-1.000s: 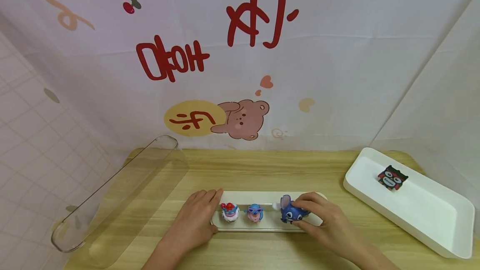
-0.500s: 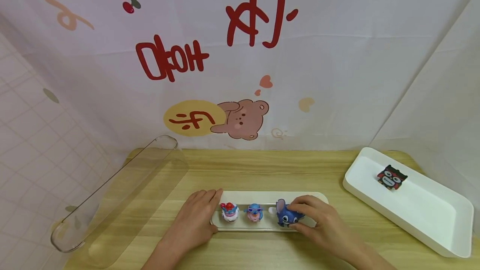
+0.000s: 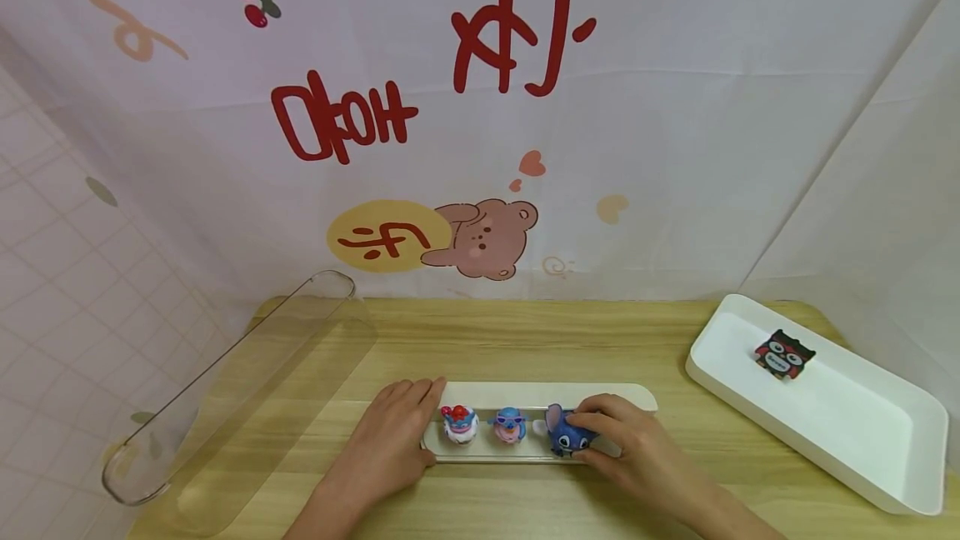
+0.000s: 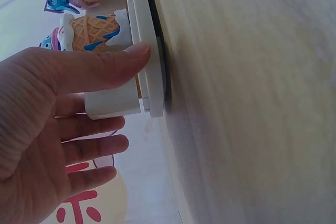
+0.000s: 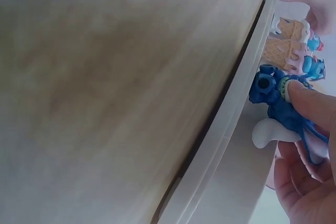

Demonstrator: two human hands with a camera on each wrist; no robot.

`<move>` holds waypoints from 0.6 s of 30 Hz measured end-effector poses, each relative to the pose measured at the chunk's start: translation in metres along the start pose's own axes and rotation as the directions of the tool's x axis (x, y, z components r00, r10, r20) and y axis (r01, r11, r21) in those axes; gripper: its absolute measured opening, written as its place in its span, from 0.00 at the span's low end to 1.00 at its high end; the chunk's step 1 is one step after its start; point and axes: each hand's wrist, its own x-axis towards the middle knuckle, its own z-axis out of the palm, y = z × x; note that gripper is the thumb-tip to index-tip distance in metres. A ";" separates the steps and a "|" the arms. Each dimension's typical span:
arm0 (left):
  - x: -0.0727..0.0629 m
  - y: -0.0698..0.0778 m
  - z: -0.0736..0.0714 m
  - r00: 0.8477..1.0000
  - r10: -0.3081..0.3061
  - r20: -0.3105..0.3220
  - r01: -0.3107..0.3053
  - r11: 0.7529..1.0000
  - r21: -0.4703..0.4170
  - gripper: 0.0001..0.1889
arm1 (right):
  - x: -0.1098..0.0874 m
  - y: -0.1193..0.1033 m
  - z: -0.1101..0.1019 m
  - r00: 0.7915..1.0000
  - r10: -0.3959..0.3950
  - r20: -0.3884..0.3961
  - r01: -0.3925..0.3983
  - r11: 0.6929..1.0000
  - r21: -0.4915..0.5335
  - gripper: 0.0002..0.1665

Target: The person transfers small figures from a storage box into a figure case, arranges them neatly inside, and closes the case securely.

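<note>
In the head view, my left hand (image 3: 388,432) holds the left end of a long white stepped display base (image 3: 480,394). Its thumb (image 4: 118,67) presses the base's front edge in the left wrist view, with the other fingers behind. My right hand (image 3: 637,452) pinches a blue big-eared figurine (image 3: 568,430) between thumb and fingers, over the right part of the base. Left of it stand a blue figurine with sunglasses (image 3: 509,426) and a white-and-blue one with a red top (image 3: 460,424), both on waffle-cone bodies. Fingers partly hide the held figurine; whether it touches the base I cannot tell.
A clear plastic cover (image 3: 247,407) lies slantwise at the left of the wooden table (image 3: 480,340). To the right stands a white tray (image 3: 825,432) holding a red-and-black owl-like piece (image 3: 783,355). A printed cloth (image 3: 675,148) hangs behind.
My right hand has moved left and slightly toward the front with the blue big-eared figurine, bringing it closer to the sunglasses figurine. The left hand keeps its place on the base.
</note>
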 end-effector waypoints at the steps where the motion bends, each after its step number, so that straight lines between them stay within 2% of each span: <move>1: 0.000 0.000 0.000 1.000 0.000 0.000 0.000 1.000 0.000 0.48 | 0.000 0.000 0.000 1.000 0.007 0.006 -0.007 1.000 -0.002 0.20; 11: 0.000 -0.001 0.001 1.000 0.003 -0.001 -0.003 1.000 0.004 0.48 | 0.001 0.001 0.000 1.000 0.017 0.022 -0.016 0.999 -0.028 0.20; 18: 0.000 0.000 0.000 1.000 0.004 -0.004 -0.004 1.000 0.003 0.48 | 0.004 0.000 0.003 0.997 -0.066 -0.029 0.062 0.990 -0.127 0.25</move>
